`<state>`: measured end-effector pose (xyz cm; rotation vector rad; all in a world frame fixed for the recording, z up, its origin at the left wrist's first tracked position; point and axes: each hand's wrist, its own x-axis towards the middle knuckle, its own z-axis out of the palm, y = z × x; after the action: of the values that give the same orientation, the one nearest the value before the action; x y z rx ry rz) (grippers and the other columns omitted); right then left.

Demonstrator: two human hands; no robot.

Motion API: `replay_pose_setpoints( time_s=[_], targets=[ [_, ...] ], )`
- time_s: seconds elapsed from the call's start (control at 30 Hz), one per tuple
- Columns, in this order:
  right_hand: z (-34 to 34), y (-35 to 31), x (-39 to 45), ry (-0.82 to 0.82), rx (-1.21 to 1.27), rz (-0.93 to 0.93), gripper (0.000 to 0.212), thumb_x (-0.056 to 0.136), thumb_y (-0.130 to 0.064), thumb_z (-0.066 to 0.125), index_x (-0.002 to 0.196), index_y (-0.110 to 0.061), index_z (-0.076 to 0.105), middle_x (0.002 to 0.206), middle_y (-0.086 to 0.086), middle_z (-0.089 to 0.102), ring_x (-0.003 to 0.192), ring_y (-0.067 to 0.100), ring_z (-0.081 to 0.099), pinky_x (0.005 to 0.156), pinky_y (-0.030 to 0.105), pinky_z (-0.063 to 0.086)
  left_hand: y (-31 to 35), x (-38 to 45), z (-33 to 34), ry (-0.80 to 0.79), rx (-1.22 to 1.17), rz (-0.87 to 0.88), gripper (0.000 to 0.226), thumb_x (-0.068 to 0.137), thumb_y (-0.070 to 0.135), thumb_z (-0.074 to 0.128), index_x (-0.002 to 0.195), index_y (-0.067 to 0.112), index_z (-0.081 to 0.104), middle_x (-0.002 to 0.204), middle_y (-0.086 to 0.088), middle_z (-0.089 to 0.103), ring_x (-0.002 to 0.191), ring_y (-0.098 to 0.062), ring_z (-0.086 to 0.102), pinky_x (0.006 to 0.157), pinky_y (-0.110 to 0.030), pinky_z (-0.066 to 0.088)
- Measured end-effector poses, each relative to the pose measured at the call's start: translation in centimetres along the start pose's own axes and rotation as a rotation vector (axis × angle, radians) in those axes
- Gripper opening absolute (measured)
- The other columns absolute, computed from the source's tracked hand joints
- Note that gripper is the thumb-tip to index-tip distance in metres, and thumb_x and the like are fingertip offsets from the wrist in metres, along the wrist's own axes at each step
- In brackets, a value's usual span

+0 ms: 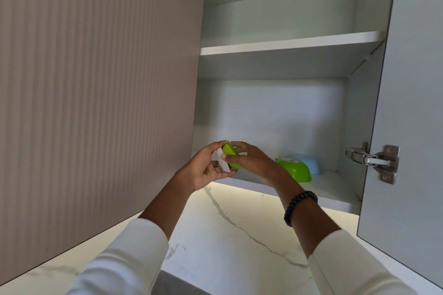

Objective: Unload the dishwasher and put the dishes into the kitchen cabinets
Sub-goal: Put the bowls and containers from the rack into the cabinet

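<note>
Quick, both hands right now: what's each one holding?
Left hand: closed on the white dish, held on edge.
Right hand: closed on the green dish, pressed against the white one, at the front of the cabinet's bottom shelf.

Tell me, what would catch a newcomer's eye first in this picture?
Probably the two hands meeting at the front edge of the open cabinet's bottom shelf: the left hand and right hand together hold a small green dish and a white piece. Next, the bright green bowl upside down on that shelf, a blue bowl behind it. The upper shelf shows nothing on it.
</note>
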<state>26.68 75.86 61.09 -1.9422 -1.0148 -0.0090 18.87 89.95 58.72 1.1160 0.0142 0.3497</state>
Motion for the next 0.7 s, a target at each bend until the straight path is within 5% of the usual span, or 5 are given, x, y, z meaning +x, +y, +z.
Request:
replay_pose_setpoints(
  time_s=[0.13,0.3,0.47,0.7],
  targets=[
    [-0.7,0.9,0.5,0.005,-0.011,0.074,0.077,0.072,-0.030,0.086,0.138,-0.028,0.046,0.117,0.002,0.057,0.107,0.020,0.059,0.093,0.035,0.052,0.2,0.3,0.7,0.101,0.297,0.081,0.034,0.092,0.036,0.063,0.118,0.014,0.059,0.111,-0.017,0.062,0.094,-0.028,0.065,0.089,-0.046,0.056],
    [-1.0,2.7,0.5,0.208,-0.157,0.013,0.070,0.064,-0.038,0.089,0.123,-0.029,0.051,0.116,0.008,0.059,0.103,0.024,0.058,0.083,0.030,0.046,-0.1,3.7,1.1,0.339,1.306,0.314,0.055,0.078,0.046,0.073,0.127,0.028,0.054,0.126,-0.007,0.054,0.108,-0.028,0.057,0.083,-0.031,0.049],
    [-1.5,3.8,0.2,0.290,-0.181,0.062,0.079,0.067,-0.038,0.089,0.124,-0.015,0.040,0.100,0.001,0.055,0.092,0.019,0.052,0.074,0.025,0.038,-0.9,5.5,1.3,0.357,1.449,0.288,0.062,0.075,0.049,0.076,0.126,0.024,0.051,0.124,-0.011,0.052,0.113,-0.031,0.055,0.091,-0.035,0.046],
    [-1.0,5.1,1.5,0.237,-0.462,0.154,0.073,0.077,-0.062,0.070,0.122,-0.008,0.051,0.117,0.011,0.061,0.111,0.029,0.055,0.075,0.028,0.035,-2.4,7.5,-0.1,0.418,1.553,0.204,0.056,0.076,0.056,0.069,0.122,0.028,0.053,0.123,-0.008,0.061,0.117,-0.029,0.053,0.096,-0.035,0.041]
  ],
)
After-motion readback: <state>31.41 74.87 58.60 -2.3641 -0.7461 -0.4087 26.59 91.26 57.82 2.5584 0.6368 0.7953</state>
